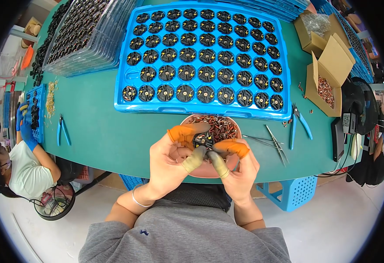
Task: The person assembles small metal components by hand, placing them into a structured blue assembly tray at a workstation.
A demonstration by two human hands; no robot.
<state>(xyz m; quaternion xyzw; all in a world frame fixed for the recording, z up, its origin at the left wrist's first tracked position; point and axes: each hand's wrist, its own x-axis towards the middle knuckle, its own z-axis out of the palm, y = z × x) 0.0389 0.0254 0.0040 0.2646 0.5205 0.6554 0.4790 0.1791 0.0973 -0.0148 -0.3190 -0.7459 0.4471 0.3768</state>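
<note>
A black disc point(203, 141) sits over the bowl point(207, 171), the left hand point(168, 162) and right hand point(238, 168) both pinching it by fingertips; a slack pinch could drop it among the small red parts point(225, 127)

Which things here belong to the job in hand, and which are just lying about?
Seemingly part of the job:
disc, held by left hand and right hand
bowl of red parts
big blue tray of discs

Apparently lying about:
tweezers and right-side cutters, idle, perhaps job tools
plastic wrap
stool
</note>
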